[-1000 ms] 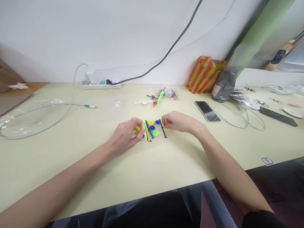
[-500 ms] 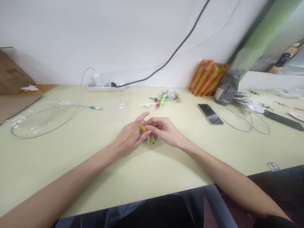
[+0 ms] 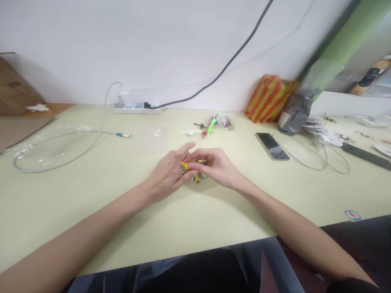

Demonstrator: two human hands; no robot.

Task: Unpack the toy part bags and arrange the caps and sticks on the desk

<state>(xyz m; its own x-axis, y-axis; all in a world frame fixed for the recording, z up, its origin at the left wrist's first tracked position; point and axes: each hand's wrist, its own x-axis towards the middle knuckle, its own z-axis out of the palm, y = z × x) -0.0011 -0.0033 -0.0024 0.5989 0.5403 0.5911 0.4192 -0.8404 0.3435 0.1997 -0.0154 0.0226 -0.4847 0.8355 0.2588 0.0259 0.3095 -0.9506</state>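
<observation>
My left hand and my right hand meet over the middle of the table. Between their fingertips is a small yellow plastic piece, its far side hidden by the fingers. The right thumb and fingers pinch it, while the left thumb and fingers close around it from the other side, the left index finger raised. Just beneath the hands lie several small coloured plastic pieces, partly covered by the fingers. Farther back are more such pieces, among them a bright green one and a red one.
A phone lies to the right, near a thin cable and a striped bag. At the back stands a power strip with a black cord. A grey cable and clear plastic wrap spread on the left.
The yellow piece has turned slightly between the fingertips. Both hands stay in nearly the same place, and the view has shifted a little.
</observation>
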